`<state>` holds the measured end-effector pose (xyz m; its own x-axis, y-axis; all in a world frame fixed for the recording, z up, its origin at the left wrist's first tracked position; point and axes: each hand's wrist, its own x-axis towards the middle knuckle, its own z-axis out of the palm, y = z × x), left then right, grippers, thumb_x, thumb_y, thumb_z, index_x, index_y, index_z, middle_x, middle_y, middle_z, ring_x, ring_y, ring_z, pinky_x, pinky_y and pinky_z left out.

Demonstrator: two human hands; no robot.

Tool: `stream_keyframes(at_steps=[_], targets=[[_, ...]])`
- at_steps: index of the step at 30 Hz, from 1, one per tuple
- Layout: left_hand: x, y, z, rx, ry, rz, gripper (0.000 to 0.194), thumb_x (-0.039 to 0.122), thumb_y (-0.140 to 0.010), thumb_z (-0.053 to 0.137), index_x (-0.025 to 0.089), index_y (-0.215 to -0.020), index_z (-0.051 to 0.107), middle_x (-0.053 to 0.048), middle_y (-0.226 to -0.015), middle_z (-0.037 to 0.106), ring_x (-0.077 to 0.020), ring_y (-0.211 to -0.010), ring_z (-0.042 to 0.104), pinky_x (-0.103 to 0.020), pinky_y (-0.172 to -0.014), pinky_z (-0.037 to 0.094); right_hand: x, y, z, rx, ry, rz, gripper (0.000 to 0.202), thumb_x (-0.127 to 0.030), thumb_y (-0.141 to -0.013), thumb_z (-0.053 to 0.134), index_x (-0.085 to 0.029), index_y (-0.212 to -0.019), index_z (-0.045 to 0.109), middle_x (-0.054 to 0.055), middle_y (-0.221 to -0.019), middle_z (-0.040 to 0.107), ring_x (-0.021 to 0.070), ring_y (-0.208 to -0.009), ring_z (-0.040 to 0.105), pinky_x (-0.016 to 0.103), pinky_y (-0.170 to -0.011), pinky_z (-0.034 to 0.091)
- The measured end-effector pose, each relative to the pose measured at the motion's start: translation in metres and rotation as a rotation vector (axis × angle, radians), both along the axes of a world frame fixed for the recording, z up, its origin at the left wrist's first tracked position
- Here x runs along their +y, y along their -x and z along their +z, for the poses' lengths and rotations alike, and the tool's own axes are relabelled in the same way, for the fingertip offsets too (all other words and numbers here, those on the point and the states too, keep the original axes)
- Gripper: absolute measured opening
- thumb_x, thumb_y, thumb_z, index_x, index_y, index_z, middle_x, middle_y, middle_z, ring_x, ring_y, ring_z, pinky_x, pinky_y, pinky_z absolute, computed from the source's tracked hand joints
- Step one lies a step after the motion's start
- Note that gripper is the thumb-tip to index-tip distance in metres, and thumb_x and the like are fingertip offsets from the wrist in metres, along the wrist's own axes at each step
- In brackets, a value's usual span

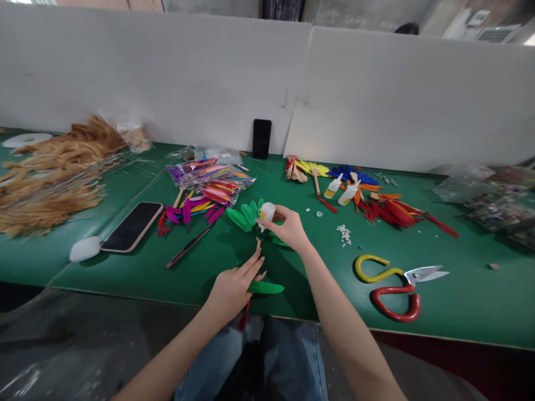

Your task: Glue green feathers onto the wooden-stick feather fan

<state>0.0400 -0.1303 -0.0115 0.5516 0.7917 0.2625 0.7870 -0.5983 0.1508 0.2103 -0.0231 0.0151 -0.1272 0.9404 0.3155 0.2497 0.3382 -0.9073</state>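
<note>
My right hand [289, 227] is closed around a small white glue bottle [266, 211], tipped over the middle of a green feather fan [243, 216]. Whether the nozzle touches the feathers is hidden. With fingers pressed together, my left hand [234, 287] grips the fan's wooden handle [258, 243] near the front of the table. A loose green feather [267, 288] sticks out to the right from beside my left fingers. Below that hand a red tassel [244, 316] hangs at the table edge.
Scissors [407, 275] with yellow and red handles lie at right, near white beads [344, 235]. Two glue bottles [333, 186] stand among colored feather fans [393, 210]. At left are bagged feathers [221, 186], a phone [132, 227] and tan fibers [62, 167]. Another phone [262, 138] leans on the white partition [167, 78].
</note>
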Motion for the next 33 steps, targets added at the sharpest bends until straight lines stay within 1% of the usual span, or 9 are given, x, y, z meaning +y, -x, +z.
stream_keyframes(at_steps=[6, 13, 20, 23, 27, 33], targets=[[0.000, 0.000, -0.003, 0.006, 0.009, 0.007, 0.037, 0.027, -0.091, 0.042, 0.018, -0.126, 0.051, -0.008, -0.133, 0.050, -0.0156, -0.066, 0.067, -0.027, -0.056, 0.052, -0.003, 0.004, 0.003, 0.010, 0.012, 0.048, 0.033, -0.037, -0.066, 0.073, -0.018, -0.091, 0.066, 0.006, -0.083, 0.070, 0.0210, -0.074, 0.067, 0.034, -0.070, 0.055], [0.002, 0.001, -0.004, -0.012, -0.005, 0.003, 0.037, 0.027, -0.091, 0.043, 0.017, -0.125, 0.052, -0.006, -0.133, 0.050, -0.0158, -0.065, 0.067, -0.028, -0.054, 0.052, -0.005, 0.008, 0.004, 0.053, 0.044, 0.090, 0.036, -0.037, -0.065, 0.074, -0.015, -0.092, 0.066, 0.007, -0.085, 0.070, 0.0217, -0.076, 0.067, 0.034, -0.070, 0.055], [0.001, 0.001, -0.003, -0.018, 0.005, -0.002, 0.037, 0.026, -0.091, 0.042, 0.018, -0.125, 0.052, -0.008, -0.132, 0.051, -0.0152, -0.065, 0.067, -0.025, -0.055, 0.052, -0.005, 0.007, 0.004, 0.058, 0.050, 0.110, 0.034, -0.037, -0.065, 0.074, -0.018, -0.092, 0.066, 0.006, -0.086, 0.070, 0.0219, -0.078, 0.067, 0.035, -0.072, 0.055], [0.001, 0.001, -0.003, -0.043, 0.002, -0.001, 0.036, 0.027, -0.091, 0.042, 0.018, -0.124, 0.053, -0.009, -0.130, 0.053, -0.0155, -0.066, 0.067, -0.025, -0.055, 0.052, -0.004, 0.006, 0.003, 0.060, 0.050, 0.096, 0.034, -0.038, -0.065, 0.074, -0.018, -0.092, 0.066, 0.006, -0.086, 0.070, 0.0221, -0.078, 0.067, 0.035, -0.072, 0.055], [0.001, 0.001, -0.003, -0.035, -0.005, -0.002, 0.037, 0.027, -0.091, 0.041, 0.018, -0.125, 0.053, -0.009, -0.131, 0.052, -0.0156, -0.067, 0.067, -0.026, -0.058, 0.052, -0.001, 0.002, 0.002, 0.057, 0.033, 0.062, 0.035, -0.039, -0.065, 0.073, -0.018, -0.092, 0.066, 0.006, -0.086, 0.070, 0.0217, -0.077, 0.067, 0.035, -0.072, 0.055], [0.000, 0.000, -0.002, -0.007, 0.003, 0.006, 0.036, 0.027, -0.091, 0.042, 0.018, -0.124, 0.053, -0.008, -0.133, 0.050, -0.0150, -0.062, 0.066, -0.026, -0.052, 0.050, 0.002, -0.004, 0.000, 0.019, -0.005, -0.006, 0.035, -0.038, -0.066, 0.073, -0.017, -0.093, 0.066, 0.006, -0.084, 0.070, 0.0212, -0.075, 0.066, 0.033, -0.070, 0.055]])
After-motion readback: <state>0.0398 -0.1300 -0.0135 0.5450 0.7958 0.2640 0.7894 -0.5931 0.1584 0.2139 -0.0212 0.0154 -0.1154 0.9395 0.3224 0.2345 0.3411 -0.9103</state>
